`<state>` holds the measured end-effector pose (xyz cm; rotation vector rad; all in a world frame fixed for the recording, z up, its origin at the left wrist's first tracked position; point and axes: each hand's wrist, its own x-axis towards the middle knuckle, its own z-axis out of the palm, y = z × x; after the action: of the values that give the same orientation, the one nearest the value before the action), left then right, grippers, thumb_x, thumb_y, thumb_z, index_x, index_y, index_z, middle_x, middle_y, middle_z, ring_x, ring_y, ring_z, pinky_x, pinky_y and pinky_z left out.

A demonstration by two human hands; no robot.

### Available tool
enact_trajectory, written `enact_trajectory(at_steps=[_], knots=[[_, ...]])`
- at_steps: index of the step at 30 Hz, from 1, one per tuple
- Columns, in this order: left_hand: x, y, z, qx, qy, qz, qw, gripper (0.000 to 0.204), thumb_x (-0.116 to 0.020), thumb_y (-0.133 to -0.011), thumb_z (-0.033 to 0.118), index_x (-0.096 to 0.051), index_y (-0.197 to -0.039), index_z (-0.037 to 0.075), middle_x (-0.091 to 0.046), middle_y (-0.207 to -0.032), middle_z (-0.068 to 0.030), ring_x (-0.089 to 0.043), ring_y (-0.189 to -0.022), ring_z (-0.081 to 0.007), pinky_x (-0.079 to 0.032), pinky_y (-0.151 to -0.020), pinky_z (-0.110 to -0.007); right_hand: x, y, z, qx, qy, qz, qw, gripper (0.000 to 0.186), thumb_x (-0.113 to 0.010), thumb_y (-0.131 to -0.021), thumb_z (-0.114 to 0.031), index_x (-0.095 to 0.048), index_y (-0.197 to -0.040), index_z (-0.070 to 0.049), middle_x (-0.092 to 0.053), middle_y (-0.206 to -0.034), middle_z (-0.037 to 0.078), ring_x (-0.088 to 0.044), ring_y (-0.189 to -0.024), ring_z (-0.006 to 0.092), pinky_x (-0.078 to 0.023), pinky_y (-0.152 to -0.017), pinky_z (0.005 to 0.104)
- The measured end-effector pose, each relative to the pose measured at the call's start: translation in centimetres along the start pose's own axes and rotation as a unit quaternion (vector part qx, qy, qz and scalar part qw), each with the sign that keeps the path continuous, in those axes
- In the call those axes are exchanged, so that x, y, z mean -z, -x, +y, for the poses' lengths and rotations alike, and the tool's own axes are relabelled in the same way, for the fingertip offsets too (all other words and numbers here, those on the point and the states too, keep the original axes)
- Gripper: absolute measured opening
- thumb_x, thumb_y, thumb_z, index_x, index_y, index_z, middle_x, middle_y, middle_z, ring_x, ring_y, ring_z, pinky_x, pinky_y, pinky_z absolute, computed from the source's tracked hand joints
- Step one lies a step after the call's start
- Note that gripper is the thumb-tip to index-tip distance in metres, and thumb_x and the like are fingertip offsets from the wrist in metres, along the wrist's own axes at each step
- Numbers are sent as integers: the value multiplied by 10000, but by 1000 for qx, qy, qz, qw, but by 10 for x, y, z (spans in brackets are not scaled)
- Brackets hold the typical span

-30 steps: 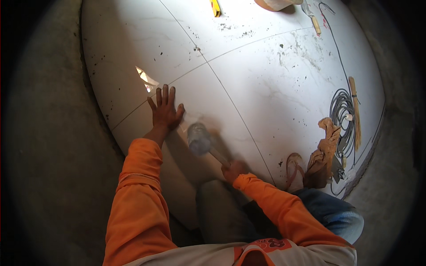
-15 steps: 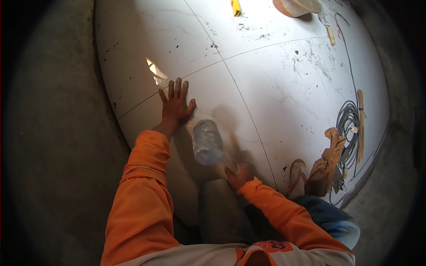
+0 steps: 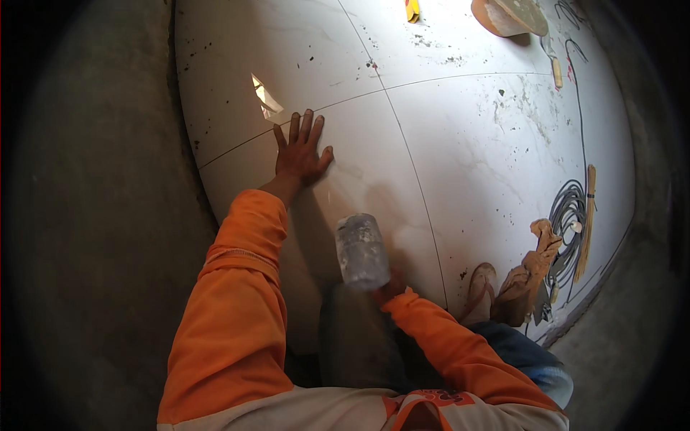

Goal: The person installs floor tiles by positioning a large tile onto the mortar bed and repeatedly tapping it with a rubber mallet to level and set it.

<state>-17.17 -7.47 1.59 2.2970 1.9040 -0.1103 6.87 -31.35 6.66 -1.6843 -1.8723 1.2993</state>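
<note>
My left hand (image 3: 302, 153) lies flat with fingers spread on a white marbled floor tile (image 3: 352, 169), its fingertips close to the joint line. Closer to my body, my right hand (image 3: 392, 286) grips a rubber mallet, mostly hidden behind the mallet's head. That grey, scuffed mallet (image 3: 362, 251) is raised above the tile, its shadow falling on the surface beside it. The handle is hidden behind the head in this view.
To the right lie a coiled grey cable (image 3: 568, 208), a stick broom (image 3: 586, 223) and a crumpled brown bag (image 3: 528, 276). At the far side are a round tub (image 3: 507, 16), a wooden-handled trowel (image 3: 555, 72) and a yellow tool (image 3: 412, 11). Bare concrete (image 3: 100, 201) borders the tiles.
The mallet head has lifted and tilted back toward my right hand, now covering its handle. My left hand stays flat on the tile. The whole view has shifted slightly.
</note>
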Motion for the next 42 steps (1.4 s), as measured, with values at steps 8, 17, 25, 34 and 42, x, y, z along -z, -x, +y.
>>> enact_trajectory(at_steps=[8,17,25,34,42], knots=[[8,-16,0,-6,3,32,999,735,-409,-892,502,-188,-1514,181,-110,-1597,-72,-78,-1468,-310,-24,-1127,-647,6,-3,10,-246,115,-187,944,326,-576,-817,-304,-687,-935,-21,-670,-864,221,-647,-825,404,-513,-729,468],[-6,5,-4,3,9,32,999,719,-401,-900,505,-206,-1511,181,-138,-1592,-75,-89,-1466,-305,-24,-1124,-649,-19,29,36,-91,71,-31,993,317,-581,-807,-249,-654,-1015,-20,-650,-799,229,-641,-770,415,-516,-718,474],[-4,6,-5,-8,22,9,1000,721,-401,-903,495,-197,-1510,164,-113,-1593,-91,-77,-1466,-320,-14,-1125,-647,-12,19,2,6,-3,140,990,322,-637,-760,-272,-673,-914,8,-668,-861,238,-640,-795,427,-518,-753,465],[6,-11,-7,-11,19,31,999,726,-393,-906,505,-188,-1516,168,-111,-1596,-83,-64,-1469,-319,-11,-1123,-651,-9,8,31,-176,116,-90,973,283,-621,-809,-286,-675,-835,-10,-641,-708,220,-638,-732,427,-507,-665,482],[-6,4,-12,-11,27,26,999,727,-377,-904,527,-205,-1514,169,-124,-1595,-91,-70,-1469,-327,-9,-1119,-663,-2,3,-6,-163,16,-33,986,239,-608,-848,-259,-656,-866,-26,-622,-695,203,-590,-657,420,-464,-599,493]])
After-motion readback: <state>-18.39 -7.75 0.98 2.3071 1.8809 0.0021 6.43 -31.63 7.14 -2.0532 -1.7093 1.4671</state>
